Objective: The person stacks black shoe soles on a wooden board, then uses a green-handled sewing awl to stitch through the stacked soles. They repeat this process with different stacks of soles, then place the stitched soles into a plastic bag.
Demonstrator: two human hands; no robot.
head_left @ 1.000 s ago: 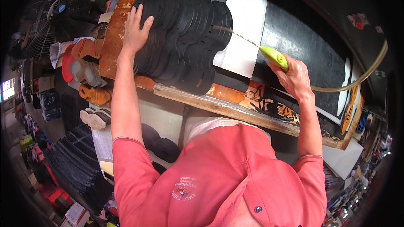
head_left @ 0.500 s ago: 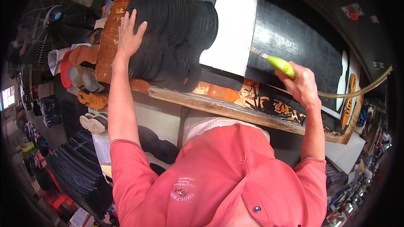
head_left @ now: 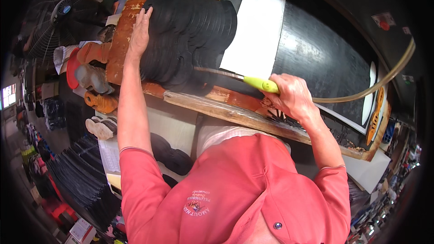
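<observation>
A spread of overlapping black sole-shaped sheets (head_left: 194,31) covers the left part of the worktable. My left hand (head_left: 139,36) lies along their left edge, fingers stretched out and fingertips at the far corner. In my right hand (head_left: 291,95) is a brush (head_left: 260,84) with a lime-green handle, gripped near its back end. Its blurred tip points left, over the near right part of the black pieces; whether it touches them I cannot tell. A clear yellowish hose (head_left: 361,97) runs rightward from behind my right hand.
A white sheet (head_left: 255,31) and a black sheet (head_left: 312,58) lie right of the pieces. A wooden rail (head_left: 226,115) edges the table before me, with black scraps at its right. Orange and grey shoe forms (head_left: 95,79) stand left, below a fan (head_left: 58,13). An orange strip (head_left: 376,116) lies far right.
My right hand has swung the brush leftward, from beside the white sheet to over the black pieces. My left hand has turned more edge-on beside them, its fingers closer together.
</observation>
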